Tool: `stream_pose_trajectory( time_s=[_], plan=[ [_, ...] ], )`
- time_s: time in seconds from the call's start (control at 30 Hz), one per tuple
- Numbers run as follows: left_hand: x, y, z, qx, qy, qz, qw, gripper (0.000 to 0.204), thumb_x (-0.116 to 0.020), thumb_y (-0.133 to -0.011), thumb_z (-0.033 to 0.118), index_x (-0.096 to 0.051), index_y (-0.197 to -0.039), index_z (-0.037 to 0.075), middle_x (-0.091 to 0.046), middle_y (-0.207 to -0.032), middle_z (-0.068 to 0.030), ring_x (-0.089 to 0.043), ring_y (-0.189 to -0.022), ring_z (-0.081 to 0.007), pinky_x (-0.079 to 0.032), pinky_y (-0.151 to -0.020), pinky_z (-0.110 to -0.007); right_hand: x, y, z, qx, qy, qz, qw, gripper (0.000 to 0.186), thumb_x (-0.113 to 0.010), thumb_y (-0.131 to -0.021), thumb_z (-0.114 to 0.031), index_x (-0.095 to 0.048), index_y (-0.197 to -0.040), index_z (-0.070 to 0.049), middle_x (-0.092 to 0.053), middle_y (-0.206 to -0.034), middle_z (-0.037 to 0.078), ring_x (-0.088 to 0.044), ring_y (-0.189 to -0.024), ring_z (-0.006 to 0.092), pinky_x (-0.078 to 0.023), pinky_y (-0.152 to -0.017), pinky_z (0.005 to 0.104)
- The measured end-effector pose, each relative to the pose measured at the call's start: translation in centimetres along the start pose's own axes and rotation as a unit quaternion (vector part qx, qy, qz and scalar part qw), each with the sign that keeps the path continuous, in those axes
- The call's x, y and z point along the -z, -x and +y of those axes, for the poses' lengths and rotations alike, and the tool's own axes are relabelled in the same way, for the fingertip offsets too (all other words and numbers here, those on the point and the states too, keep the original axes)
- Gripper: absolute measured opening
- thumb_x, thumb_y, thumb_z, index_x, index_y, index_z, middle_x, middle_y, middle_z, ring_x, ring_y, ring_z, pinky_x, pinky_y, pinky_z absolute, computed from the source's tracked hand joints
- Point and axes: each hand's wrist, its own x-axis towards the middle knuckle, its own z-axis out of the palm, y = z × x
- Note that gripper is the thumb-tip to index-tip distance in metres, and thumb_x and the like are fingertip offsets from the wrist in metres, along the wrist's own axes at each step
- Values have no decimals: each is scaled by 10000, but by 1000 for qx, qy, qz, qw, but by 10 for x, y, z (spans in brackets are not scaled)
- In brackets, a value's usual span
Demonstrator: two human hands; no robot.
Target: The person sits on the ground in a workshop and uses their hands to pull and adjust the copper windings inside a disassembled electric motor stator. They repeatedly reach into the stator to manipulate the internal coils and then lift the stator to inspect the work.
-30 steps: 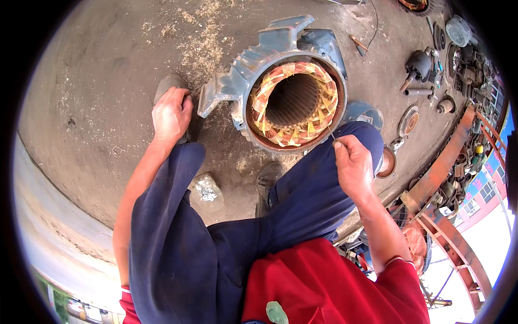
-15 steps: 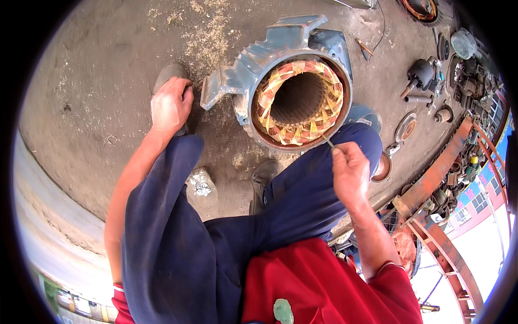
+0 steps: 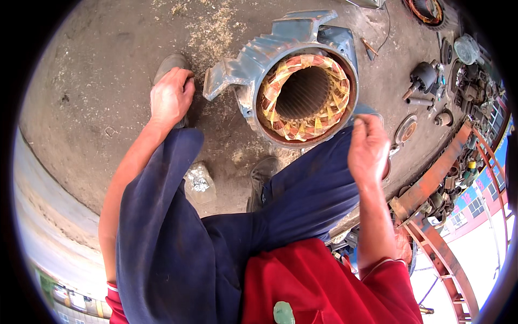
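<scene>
My left hand [image 3: 170, 96] hangs at the left of the blue-grey motor housing [image 3: 256, 51], over my shoe [image 3: 164, 63], fingers curled, their tips hidden. Inside the round housing sits a copper winding [image 3: 294, 63] with yellow insulation strips around a dark slotted bore. My right hand [image 3: 367, 144] is closed in a pinch at the housing's lower right, over my navy-trousered knee; what it pinches is too small or hidden to make out.
Metal parts [image 3: 421, 75], another wound stator [image 3: 423, 12], a wood-handled tool [image 3: 369, 47] and a round flange [image 3: 406, 128] lie at the right. Beyond are a rusty steel beam [image 3: 431, 170] and piled scrap. A whitish block [image 3: 198, 182] lies between my legs.
My right hand has moved up and right from the winding's lower edge; the thin rod it held there is no longer clearly visible. My left hand has shifted slightly upward in the picture.
</scene>
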Motion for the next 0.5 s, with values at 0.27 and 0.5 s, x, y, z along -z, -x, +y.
stream_pose_trajectory(
  time_s=[0.27, 0.5],
  plan=[
    [3, 3, 0, -4, 4, -5, 1000, 93, -681, -878, 96, -692, -962, 58, -661, -893, -117, -668, -860, -344, -537, -750, -446, 4, 52, 5, -151, -95, -129, 975, 146, -606, -1020, -119, -673, -1016, 11, -596, -675, 87, -549, -656, 109, -496, -637, 330],
    [2, 0, -2, -34, 4, 6, 999, 90, -688, -870, 76, -696, -956, 49, -666, -886, -127, -672, -850, -348, -538, -747, -439, 13, 20, 1, -47, 22, -7, 999, 147, -605, -1011, -133, -684, -1037, -12, -695, -751, 201, -713, -689, 336, -543, -678, 416]
  ],
)
